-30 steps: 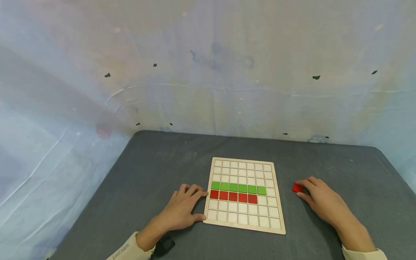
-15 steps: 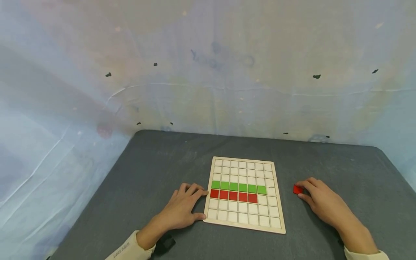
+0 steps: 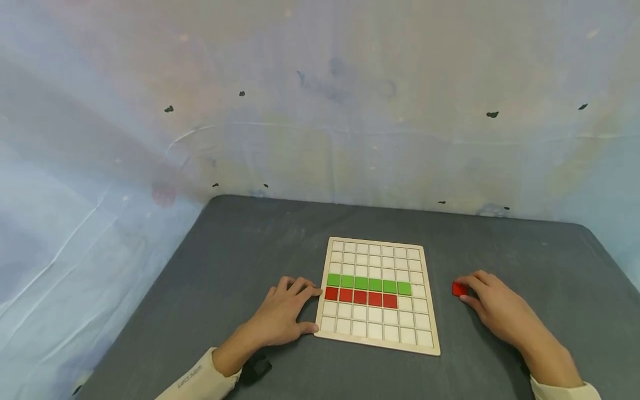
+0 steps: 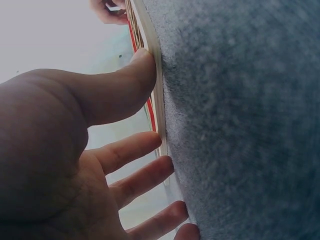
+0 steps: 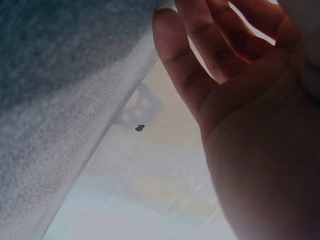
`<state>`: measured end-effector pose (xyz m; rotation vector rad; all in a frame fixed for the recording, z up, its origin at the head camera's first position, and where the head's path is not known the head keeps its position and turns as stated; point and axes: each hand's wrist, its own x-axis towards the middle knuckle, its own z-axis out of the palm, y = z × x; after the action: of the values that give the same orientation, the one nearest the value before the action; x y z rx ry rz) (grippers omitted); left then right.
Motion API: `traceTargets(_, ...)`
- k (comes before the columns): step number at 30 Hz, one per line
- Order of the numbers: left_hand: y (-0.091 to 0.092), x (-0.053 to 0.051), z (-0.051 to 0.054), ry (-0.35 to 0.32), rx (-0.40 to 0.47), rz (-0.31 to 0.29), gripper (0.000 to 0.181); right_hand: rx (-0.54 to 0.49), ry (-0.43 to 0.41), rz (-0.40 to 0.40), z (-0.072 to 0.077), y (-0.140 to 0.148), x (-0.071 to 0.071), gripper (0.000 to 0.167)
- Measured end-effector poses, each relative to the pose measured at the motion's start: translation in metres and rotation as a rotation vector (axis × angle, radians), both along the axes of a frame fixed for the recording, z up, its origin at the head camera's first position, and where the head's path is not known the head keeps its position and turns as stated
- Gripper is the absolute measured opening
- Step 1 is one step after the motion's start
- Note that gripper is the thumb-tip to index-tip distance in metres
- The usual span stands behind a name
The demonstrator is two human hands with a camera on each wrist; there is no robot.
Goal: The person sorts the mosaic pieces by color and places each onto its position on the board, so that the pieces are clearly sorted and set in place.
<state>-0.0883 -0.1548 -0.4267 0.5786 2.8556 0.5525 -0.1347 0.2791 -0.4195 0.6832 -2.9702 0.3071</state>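
A pale wooden grid board [image 3: 375,314] lies flat on the dark table in the head view. Green tiles [image 3: 361,283] fill most of one row, and red tiles [image 3: 360,297] line part of the row just nearer. My left hand [image 3: 280,315] rests against the board's left side, thumb at the near corner and a fingertip further up; the left wrist view shows its fingers nearly straight along the edge. To the right of the board, my right hand [image 3: 505,308] pinches a loose red tile [image 3: 459,288] between thumb and fingers, low over the table. The right wrist view hides that tile.
The dark grey table [image 3: 250,239] spreads around the board. Behind it and at the left hangs a pale, patterned cloth [image 3: 350,111]. A small black object [image 3: 256,368] shows beneath the left wrist.
The head view has shifted slightly, so the board appears a little higher. Both hands keep almost the same pose, and the red tile stays in the right fingertips.
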Motion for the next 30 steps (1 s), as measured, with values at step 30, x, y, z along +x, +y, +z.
traceTargets(30, 0.0004, 0.0004, 0.0028, 0.0, 0.013, -0.002, 0.062, -0.03, 0.0, -0.029, 0.0008, -0.0006, 0.0005, 0.028)
